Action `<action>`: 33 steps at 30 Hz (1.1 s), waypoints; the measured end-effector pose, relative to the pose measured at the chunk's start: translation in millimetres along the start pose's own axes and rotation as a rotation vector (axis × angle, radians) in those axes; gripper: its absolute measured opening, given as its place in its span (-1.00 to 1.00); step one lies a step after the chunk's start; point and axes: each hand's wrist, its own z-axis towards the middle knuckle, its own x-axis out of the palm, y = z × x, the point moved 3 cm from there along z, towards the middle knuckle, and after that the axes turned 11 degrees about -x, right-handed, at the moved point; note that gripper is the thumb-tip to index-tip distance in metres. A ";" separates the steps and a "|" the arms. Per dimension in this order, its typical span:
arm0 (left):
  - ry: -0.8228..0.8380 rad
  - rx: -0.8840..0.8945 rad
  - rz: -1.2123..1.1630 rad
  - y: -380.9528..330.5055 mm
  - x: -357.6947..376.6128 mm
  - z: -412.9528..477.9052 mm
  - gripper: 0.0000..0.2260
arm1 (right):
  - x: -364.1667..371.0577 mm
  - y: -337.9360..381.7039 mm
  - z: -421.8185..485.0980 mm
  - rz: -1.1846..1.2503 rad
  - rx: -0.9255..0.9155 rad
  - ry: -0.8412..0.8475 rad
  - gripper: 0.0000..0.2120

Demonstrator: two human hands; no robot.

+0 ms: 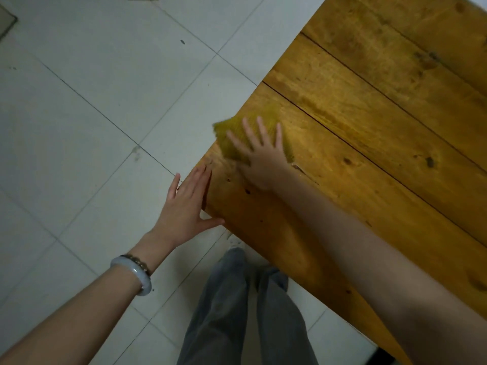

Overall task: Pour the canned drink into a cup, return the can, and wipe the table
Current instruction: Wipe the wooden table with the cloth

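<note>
Head view, wiping stage. The right hand [259, 154] lies palm-down on a yellow-green cloth [237, 129], with its fingers straight and spread, pressing the cloth flat rather than gripping it. The cloth sits directly under and just ahead of those fingers on the wooden table [369, 114], at the table's left edge near the near corner. One cloth corner reaches the edge or slightly past it, over the tiled floor [92, 101]. The cloth's outline is blurred, so its long axis cannot be fixed with confidence. The left hand [188, 206] is also flat, with its fingers extended together along the table's edge and its thumb spread toward the corner. It rests against the wood just beside the cloth without touching it, and a pale bangle [134, 275] circles the wrist. The right hand is therefore the working hand, while the left appears only to brace. Because the cloth sits at the limit of the surface, the next stroke probably has to run inward and to the right, along the plank seams. A further push leftward risks sliding the cloth off the edge. Neither can nor cup is in view, so the pouring and return steps cannot be checked here. Grey trousers [232, 312] show below.
</note>
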 end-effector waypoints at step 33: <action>0.072 0.287 0.143 -75.0 3.5 25.6 -0.23 | 71.5 -90.5 -243.8 0.189 0.492 -0.095 -0.38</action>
